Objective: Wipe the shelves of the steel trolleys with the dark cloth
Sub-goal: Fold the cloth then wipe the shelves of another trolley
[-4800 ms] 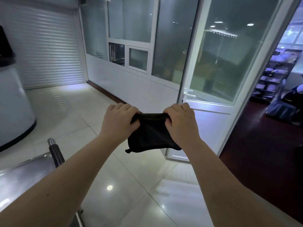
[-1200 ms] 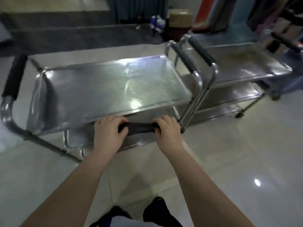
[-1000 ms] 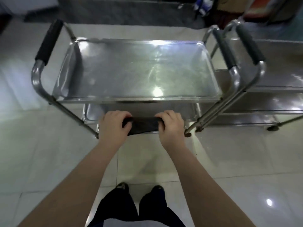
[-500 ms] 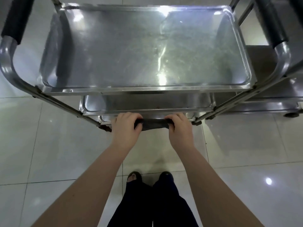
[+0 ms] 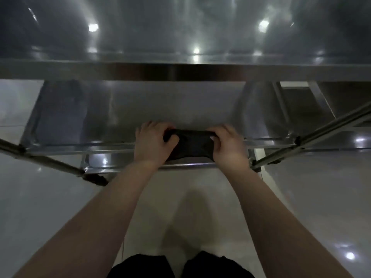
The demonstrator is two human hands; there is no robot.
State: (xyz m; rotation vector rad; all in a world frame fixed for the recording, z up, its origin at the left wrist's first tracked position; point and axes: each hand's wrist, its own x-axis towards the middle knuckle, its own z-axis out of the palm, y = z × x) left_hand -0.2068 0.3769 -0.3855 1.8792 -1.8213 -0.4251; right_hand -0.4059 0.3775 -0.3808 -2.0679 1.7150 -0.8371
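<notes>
**Cloth held at the middle shelf**

Both hands, left and right, are gripping the cloth by its ends, stretching it over the middle shelf's near edge, below the top shelf.

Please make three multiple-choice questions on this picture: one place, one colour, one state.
1. Where is the cloth?
A) on the floor
B) between the left hand and right hand, by the near rim of the middle shelf
C) draped on a handle

2. Cloth colour?
A) black
B) white
C) yellow

3. Left hand?
A) flat open
B) empty fist
C) gripping the cloth

Answers: B, it stretches between both hands at that rim; A, it looks black; C, the fingers curl round its end.
</notes>
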